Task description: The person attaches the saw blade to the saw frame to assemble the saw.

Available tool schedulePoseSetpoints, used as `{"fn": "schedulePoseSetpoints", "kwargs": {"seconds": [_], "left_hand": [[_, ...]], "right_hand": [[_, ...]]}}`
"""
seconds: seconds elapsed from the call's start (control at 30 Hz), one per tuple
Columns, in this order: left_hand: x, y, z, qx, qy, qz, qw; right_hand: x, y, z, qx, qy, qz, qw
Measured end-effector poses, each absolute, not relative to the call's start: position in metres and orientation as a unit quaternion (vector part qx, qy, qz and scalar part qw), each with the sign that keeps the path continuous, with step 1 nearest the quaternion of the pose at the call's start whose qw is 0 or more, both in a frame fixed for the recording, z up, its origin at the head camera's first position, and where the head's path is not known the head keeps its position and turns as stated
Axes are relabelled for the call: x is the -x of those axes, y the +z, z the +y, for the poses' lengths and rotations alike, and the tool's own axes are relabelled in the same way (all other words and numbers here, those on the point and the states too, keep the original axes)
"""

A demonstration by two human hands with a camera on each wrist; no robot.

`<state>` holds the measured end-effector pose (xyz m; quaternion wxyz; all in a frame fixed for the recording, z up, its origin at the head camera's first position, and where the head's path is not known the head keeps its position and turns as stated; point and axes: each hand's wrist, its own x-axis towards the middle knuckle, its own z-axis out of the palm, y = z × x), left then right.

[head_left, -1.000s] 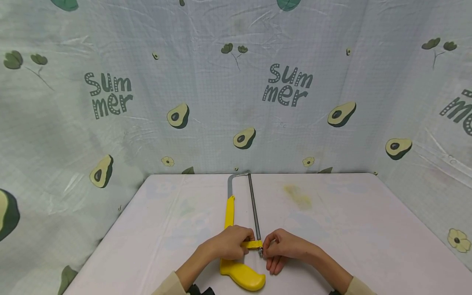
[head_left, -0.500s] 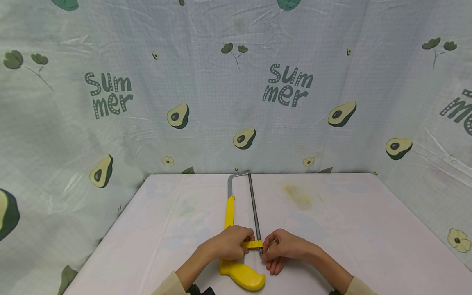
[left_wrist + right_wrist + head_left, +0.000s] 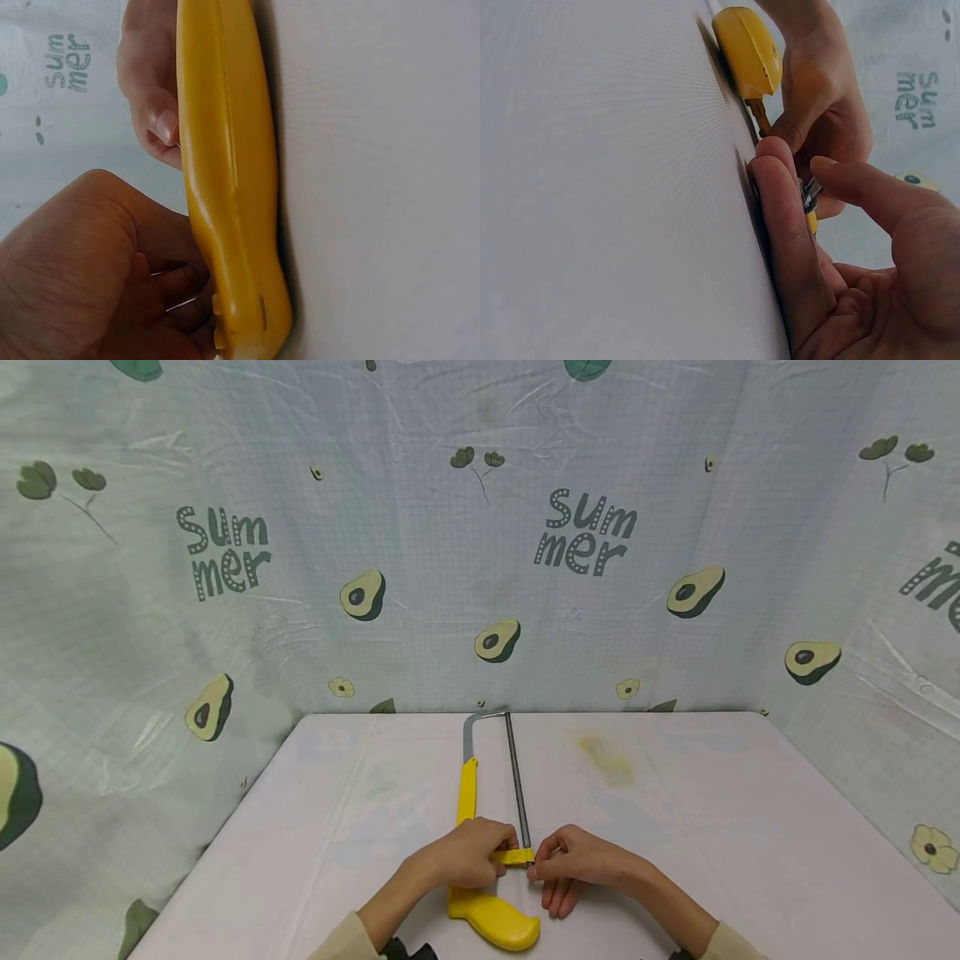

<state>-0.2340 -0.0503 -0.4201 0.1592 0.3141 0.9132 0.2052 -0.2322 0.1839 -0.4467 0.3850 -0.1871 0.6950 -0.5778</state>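
A small metal fitting point(image 3: 808, 193) is touched by the thumb of the right hand point(image 3: 855, 292), whose fingers are set close to the pale surface point(image 3: 615, 187). Beyond it, the left hand point(image 3: 825, 97) is seen beside a yellow handle point(image 3: 748, 54), before a backdrop point(image 3: 885, 45) printed with lettering.

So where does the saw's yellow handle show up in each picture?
Head view: the yellow handle lies at the bottom middle.
Left wrist view: it runs top to bottom down the middle, close up.
Right wrist view: it sits near the top middle.
Shared landmark: the left hand, just above the handle, at lower left, and at upper right, respectively.
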Motion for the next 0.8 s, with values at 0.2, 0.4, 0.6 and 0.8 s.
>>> {"fn": "schedulePoseSetpoints", "kwargs": {"seconds": [0.2,0.4,0.6,0.8], "left_hand": [[0.2341,-0.4213,-0.0501,-0.314,0.203,0.914,0.159],[0.2341,-0.4217,-0.0501,-0.312,0.205,0.914,0.16],[0.2338,-0.4215,-0.0507,-0.316,0.203,0.913,0.157],[0.2331,-0.4203,-0.0507,-0.316,0.205,0.913,0.157]], "right_hand": [[0.2317,-0.446,0.1839,0.187,-0.579,0.692,0.388],[0.2316,-0.4459,0.1837,0.188,-0.58,0.69,0.391],[0.2321,-0.4463,0.184,0.193,-0.579,0.689,0.391],[0.2321,-0.4456,0.184,0.195,-0.578,0.69,0.389]]}}
